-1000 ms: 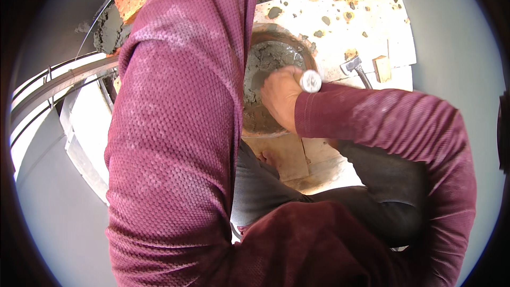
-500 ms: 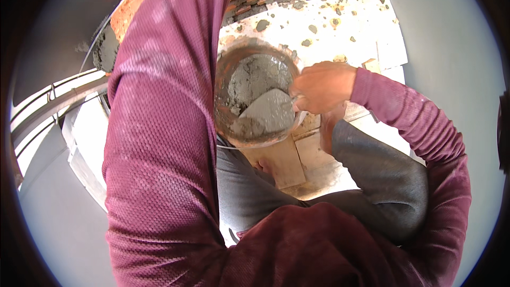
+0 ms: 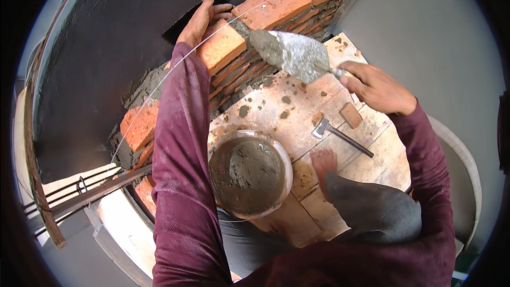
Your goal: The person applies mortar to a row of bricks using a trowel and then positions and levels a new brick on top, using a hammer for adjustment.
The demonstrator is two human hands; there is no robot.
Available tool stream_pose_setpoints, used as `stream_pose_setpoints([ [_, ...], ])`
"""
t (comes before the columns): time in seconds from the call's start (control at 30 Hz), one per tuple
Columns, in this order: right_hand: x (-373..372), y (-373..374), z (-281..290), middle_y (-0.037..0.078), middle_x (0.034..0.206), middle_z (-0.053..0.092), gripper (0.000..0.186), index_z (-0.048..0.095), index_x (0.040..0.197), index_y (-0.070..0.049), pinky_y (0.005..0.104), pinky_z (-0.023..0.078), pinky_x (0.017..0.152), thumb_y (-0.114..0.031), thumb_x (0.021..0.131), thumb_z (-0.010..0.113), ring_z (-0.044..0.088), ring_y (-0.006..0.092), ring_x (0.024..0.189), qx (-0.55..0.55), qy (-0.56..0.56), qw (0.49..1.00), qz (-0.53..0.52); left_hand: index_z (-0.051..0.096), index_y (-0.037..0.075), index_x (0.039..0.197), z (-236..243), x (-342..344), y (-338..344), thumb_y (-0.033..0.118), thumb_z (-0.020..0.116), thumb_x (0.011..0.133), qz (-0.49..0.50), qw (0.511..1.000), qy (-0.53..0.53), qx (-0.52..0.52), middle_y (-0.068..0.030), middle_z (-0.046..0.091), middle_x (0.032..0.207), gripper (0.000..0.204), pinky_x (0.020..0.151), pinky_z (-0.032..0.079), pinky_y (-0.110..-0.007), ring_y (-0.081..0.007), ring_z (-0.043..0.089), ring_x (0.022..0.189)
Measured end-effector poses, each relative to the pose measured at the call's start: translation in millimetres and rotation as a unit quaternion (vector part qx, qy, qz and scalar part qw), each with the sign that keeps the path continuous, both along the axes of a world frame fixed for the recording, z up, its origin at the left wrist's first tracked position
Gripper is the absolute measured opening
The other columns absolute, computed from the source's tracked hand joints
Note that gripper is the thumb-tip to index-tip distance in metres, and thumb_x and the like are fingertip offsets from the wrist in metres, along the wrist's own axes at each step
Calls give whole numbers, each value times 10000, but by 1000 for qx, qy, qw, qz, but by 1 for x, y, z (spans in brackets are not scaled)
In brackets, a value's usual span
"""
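My right hand is closed round the handle of a trowel, held above the platform. Grey mortar coats the tip of its blade, close to the joint between two orange bricks. My left hand reaches to the back of the wall with its fingers stretched out. It lies beside the end of the nearer orange brick; whether it touches the brick is unclear. Behind those fingers is a black straight-edged patch that I cannot identify. A round bucket of wet grey mortar stands near my legs.
A taut pale string runs along the brick wall. On the splattered board platform lie a hammer with a dark handle and a brick piece. Metal bars cross at the lower left.
My right hand has lifted the trowel out of the bucket and carried it up to the wall. The left hand has come into view behind the bricks; the view has shifted toward the wall.
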State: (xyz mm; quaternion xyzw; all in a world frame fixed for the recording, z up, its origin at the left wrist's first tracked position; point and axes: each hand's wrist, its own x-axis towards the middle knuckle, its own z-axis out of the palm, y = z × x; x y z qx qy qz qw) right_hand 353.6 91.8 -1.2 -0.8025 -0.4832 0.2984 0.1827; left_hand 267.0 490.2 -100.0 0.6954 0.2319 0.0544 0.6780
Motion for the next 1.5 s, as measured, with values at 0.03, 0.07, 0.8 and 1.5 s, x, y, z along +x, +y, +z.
stream_pose_setpoints([
  [0.03,5,9,-10,231,961,665,375,581,1229,19,468,506,841,-283,1025,490,657,392,923,45,-56,997,-9,449,-51,1453,4,-1,1,886,235,852,-5,1000,9,-17,-208,607,1344,1133,1089,438,-352,-250,598,1225],
  [0.07,9,18,-20,235,976,666,365,579,1216,21,479,508,836,-276,1021,496,658,401,930,89,-111,990,-17,471,-54,1433,5,-1,-1,889,235,848,3,1000,10,-25,-196,634,1294,1135,1078,449,-348,-239,611,1197],
  [0.8,14,71,-74,129,993,559,384,535,1320,-47,400,489,729,-131,948,584,592,285,882,152,-333,929,-49,649,-35,1236,17,1,-8,879,252,866,31,997,30,-59,-192,686,1147,1063,1005,484,-349,-239,653,1049],
  [1.5,-12,49,3,264,837,619,289,518,1114,36,527,469,760,-233,1051,435,618,457,821,15,-100,994,36,573,-21,1373,15,-7,-15,826,145,912,33,997,12,68,-208,627,1307,1054,1116,380,-317,-248,593,1220],
])
